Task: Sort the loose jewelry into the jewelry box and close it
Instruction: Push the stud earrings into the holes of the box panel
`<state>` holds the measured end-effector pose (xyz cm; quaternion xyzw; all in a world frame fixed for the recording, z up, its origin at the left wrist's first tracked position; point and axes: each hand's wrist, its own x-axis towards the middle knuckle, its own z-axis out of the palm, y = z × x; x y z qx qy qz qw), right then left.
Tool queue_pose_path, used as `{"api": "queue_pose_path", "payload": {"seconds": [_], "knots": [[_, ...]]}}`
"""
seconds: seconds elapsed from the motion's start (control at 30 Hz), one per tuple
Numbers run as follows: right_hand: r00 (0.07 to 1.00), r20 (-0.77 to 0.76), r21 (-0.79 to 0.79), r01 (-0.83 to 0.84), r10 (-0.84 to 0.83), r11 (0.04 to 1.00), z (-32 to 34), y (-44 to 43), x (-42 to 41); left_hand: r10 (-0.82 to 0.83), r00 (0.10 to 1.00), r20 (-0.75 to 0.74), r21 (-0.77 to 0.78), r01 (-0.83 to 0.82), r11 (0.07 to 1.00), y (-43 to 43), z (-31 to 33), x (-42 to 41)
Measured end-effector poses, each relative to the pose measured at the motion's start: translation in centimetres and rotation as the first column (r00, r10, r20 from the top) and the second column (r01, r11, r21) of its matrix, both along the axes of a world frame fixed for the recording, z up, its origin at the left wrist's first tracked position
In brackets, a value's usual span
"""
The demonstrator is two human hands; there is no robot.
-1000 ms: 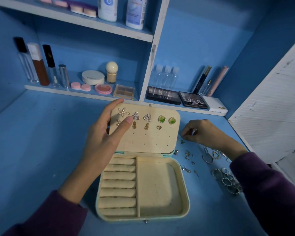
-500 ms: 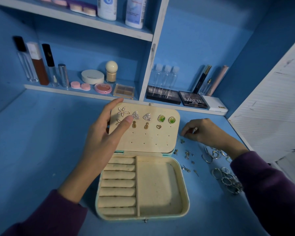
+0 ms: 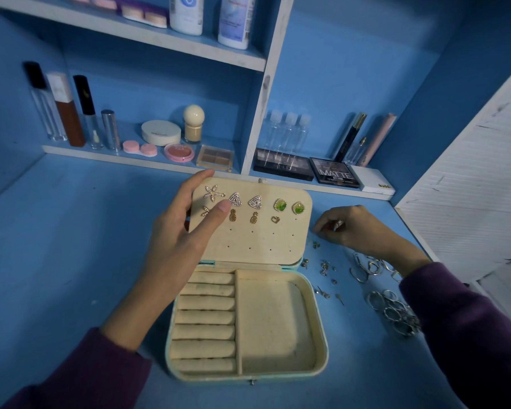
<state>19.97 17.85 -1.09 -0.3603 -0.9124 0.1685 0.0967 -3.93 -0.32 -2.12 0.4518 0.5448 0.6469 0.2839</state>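
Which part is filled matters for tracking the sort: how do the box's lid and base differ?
The lid carries pinned earrings; the base holds no jewelry. The lid stands raised, the left hand holding its edge; the base lies flat on the table. The lid is a holed panel; the base is split into rolls and a tray. Both are lined in beige.

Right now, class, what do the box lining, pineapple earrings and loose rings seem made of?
Box lining: likely soft matte fabric; cream, no shine, padded rolls. Pineapple earrings: apparently gold-toned metal; yellow glint. Loose rings: silvery polished metal; bright reflections.
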Motion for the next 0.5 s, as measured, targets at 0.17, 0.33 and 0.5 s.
{"api": "queue_pose_path", "payload": {"seconds": [0.17,0.33,0.5], "knots": [[1.000,0.005,-0.015,-0.001,0.001,1.000,-0.17,0.14,-0.06,0.009,1.000,-0.017,-0.004,-0.009,1.000,-0.02,0.07,0.02],[1.000,0.010,-0.005,0.004,-0.004,1.000,-0.35,0.42,-0.13,0.000,1.000,-0.011,-0.006,-0.001,1.000,-0.02,0.07,0.00],[1.000,0.008,-0.009,0.011,-0.011,1.000,-0.29,0.34,-0.16,0.003,1.000,-0.006,-0.002,-0.003,1.000,0.03,0.03,-0.02]]}}
